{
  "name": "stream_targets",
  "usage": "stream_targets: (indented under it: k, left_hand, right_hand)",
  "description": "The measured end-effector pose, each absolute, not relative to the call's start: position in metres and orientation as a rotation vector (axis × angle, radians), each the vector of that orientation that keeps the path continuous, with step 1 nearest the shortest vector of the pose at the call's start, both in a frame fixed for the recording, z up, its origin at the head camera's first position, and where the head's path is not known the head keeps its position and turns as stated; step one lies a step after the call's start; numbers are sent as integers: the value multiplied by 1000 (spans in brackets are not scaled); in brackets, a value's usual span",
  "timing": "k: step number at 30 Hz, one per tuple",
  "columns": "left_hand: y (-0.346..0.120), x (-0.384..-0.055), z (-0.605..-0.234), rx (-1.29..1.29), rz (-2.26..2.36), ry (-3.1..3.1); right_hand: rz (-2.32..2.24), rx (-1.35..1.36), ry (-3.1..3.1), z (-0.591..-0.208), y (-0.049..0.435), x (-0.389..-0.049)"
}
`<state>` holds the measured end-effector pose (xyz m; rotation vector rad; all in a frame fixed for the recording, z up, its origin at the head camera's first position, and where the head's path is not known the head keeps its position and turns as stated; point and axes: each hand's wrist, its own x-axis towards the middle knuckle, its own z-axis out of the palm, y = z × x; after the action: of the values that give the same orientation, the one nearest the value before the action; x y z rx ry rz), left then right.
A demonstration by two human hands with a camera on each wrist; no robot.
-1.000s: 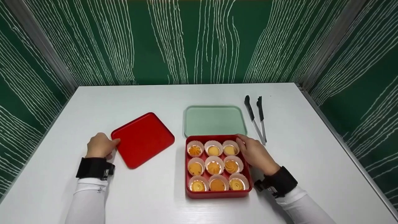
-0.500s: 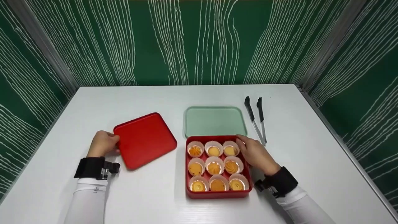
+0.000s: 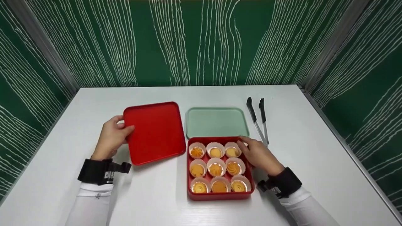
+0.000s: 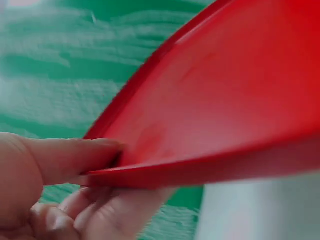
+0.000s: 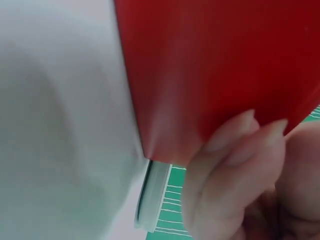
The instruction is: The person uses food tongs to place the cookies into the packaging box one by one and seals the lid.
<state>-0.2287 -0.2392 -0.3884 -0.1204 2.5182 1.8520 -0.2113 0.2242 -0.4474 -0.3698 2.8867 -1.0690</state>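
Observation:
My left hand (image 3: 110, 136) pinches the left edge of a red square lid (image 3: 155, 133), held up off the table and tilted. The left wrist view shows the thumb over the rim of the lid (image 4: 220, 95) and the fingers underneath. To the right stands a red box (image 3: 220, 196) with several cookies (image 3: 216, 169) in white paper cups, set in rows. My right hand (image 3: 259, 155) grips the box near its back right corner. In the right wrist view, its fingertips (image 5: 245, 150) press on the box's outer wall (image 5: 210, 65), and the thumb is partly cut off.
A pale green rectangular lid or tray (image 3: 216, 122) lies flat just behind the box. Tongs with black tips (image 3: 263, 114) and metal arms lie spread at the back right. Green panels with white streaks (image 3: 207, 40) stand around the white table (image 3: 150, 201).
My left hand has raised the red lid and carried it rightward and back, turning it straighter, so its right corner is now close to the box. My right hand and the box stay put.

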Motion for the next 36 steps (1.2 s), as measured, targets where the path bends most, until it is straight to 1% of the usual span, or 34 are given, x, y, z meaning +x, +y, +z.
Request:
stream_targets:
  k: [7, 11, 15, 18, 23, 26, 28, 32, 34, 36]
  left_hand:
    - [-198, -214, -379, 370, 1936, 2902]
    - [-177, -210, -383, 686, 1926, 3074]
    - [-160, -207, -392, 1022, 1865, 3196]
    - [-147, -206, -399, 1348, 1783, 3221]
    - [-129, -202, -407, 1955, 1507, 3129]
    - [-119, -198, -409, 2216, 1360, 3019]
    - [-115, -194, -409, 2314, 1292, 2959]
    - [-110, -193, -409, 2333, 1329, 2937]
    - [-109, -195, -410, 2261, 1365, 3039]
    - [-108, -197, -413, 2117, 1410, 3196]
  right_hand:
    - [-1190, -302, 2805, -429, 233, -210]
    - [-1385, -269, 2746, -417, 236, -208]
    - [-1622, -271, 2562, -410, 236, -204]
    - [-1764, -265, 2382, -409, 233, -203]
    - [-1892, -250, 2168, -411, 226, -200]
    - [-1949, -225, 2064, -412, 224, -199]
    - [-1996, -202, 1990, -413, 223, -199]
    - [-2075, -186, 1854, -413, 225, -199]
    - [-2095, -205, 1815, -412, 227, -199]
    - [-2105, -208, 1804, -411, 228, -199]
